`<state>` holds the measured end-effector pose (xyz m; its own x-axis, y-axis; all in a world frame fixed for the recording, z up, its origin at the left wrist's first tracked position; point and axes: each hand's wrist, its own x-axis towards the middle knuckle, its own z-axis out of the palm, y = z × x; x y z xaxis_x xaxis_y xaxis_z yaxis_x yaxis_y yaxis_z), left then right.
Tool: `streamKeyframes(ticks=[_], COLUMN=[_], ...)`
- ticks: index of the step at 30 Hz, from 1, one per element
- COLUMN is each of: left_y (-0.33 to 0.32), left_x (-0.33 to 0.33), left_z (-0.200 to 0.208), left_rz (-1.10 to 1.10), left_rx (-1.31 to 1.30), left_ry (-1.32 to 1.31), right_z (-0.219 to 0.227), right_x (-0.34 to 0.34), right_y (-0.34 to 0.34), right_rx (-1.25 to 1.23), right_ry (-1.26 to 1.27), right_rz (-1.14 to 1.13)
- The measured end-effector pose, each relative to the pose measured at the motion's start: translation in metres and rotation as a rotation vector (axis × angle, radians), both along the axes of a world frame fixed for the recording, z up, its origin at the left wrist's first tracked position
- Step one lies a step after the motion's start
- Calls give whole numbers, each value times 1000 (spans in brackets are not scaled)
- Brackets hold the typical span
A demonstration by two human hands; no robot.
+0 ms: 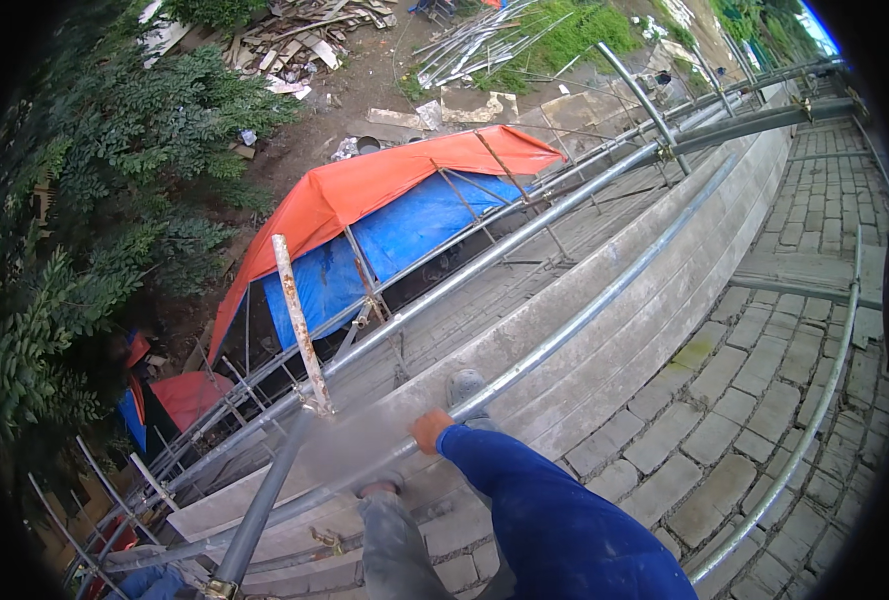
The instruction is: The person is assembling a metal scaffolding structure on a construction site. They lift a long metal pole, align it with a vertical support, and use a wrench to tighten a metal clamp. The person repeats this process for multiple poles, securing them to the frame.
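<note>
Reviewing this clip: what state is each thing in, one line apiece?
Right hand: closed on the metal rail
Orange tarp: draped, sloping
Blue tarp: hanging beneath the orange
Short post: rusty
Walkway boards: laid side by side
Metal poles: loosely piled
Scrap wood: heaped

Pipe rail [565, 338] smooth semi-gloss mtl, planks [620, 362] matt, poss. wood, blockwork [710, 497] rough + matt, orange tarp [370, 190] plastic

From my head, the left fisheye camera looks steeply down along my blue sleeve [565, 510] to my right hand [431, 432] gripping the pipe rail [565, 337], all near. Beyond and well below, it takes in the orange tarp [385, 185]. Straight edges bend toward the rim; beside my hand, haze obscures something, perhaps planking.
</note>
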<state>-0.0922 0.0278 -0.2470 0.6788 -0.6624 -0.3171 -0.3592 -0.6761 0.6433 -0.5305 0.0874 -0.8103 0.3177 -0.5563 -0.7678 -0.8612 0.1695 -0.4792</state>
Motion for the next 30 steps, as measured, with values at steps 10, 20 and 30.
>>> streamKeyframes(ticks=[10,20,30], left_y=[8,-2,63], left_x=[55,18,92], left_z=[-8,-18,40], left_rz=[-119,-290,-294], left_rx=[93,-207,-85], left_ry=[-57,263,18], right_z=[66,204,468], right_x=[-28,-97,-1], right_y=[-8,-15,-110], right_rx=[-26,-112,-508], right_ry=[56,-37,-465], right_rz=[-44,-170,-396])
